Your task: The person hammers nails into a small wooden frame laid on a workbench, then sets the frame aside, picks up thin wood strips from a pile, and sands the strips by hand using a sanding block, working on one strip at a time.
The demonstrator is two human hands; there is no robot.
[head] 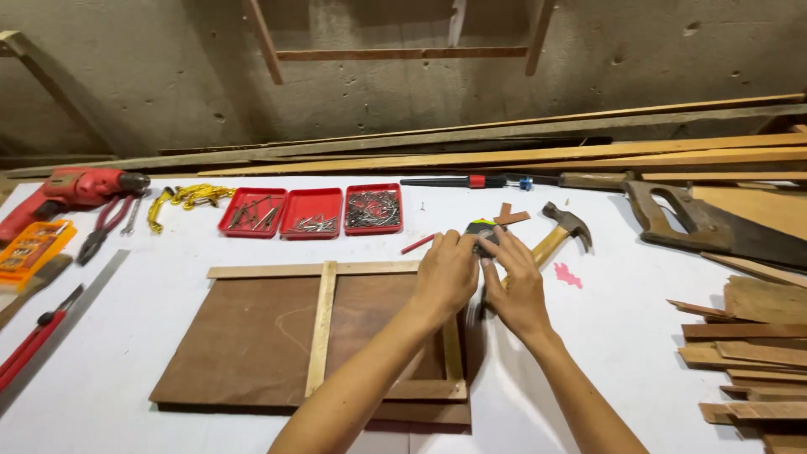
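Note:
A brown board (252, 336) lies on the white table (614, 336) with a frame of thin wooden strips (322, 324) on top. Both of my hands meet at the frame's far right corner. My left hand (445, 273) and my right hand (514, 286) together grip a small dark tape measure (482, 229) with a yellow-green patch. A red pencil (418, 244) lies just left of my hands. A hammer (559, 234) with a wooden handle and a small wooden cross (508, 215) rest just beyond them.
Three red trays (311, 210) of nails and screws sit at the back. A red drill (71, 189), pliers (105, 225), an orange bit case (29, 248) and a steel ruler (63, 324) are on the left. A handsaw (714, 227) and wood scraps (748, 361) lie right. Long planks (504, 151) lean behind.

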